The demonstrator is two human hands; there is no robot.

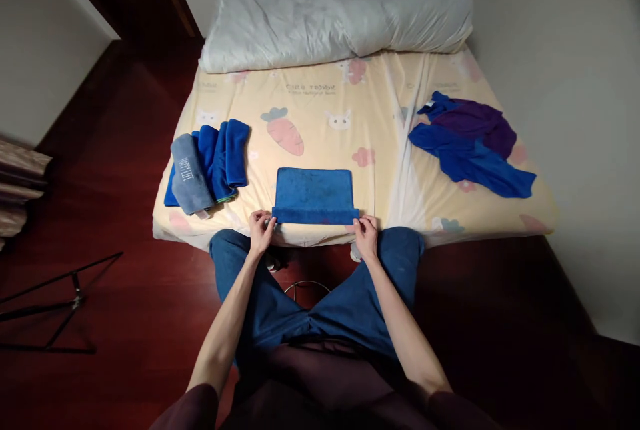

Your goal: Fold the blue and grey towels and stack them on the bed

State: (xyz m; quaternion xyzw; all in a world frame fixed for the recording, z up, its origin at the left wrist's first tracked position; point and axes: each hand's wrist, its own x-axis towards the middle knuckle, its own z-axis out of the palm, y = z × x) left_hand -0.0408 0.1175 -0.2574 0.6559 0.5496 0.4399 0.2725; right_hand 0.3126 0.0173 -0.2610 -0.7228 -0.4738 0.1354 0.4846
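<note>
A blue towel (314, 189) lies flat near the front edge of the bed, with its near edge turned over into a narrow strip. My left hand (261, 230) pinches the left end of that strip between thumb and fingers. At the strip's right end, my right hand (366, 235) grips the other corner in the same way. Both hands rest low, just over the mattress edge.
Left on the bed sit folded blue towels (236, 150) and a grey-blue rolled towel (190, 175) with lettering. Crumpled blue and purple cloths (475, 140) lie right. A grey quilt (340, 10) fills the back. Black stand legs (75, 297) stand on the floor at left.
</note>
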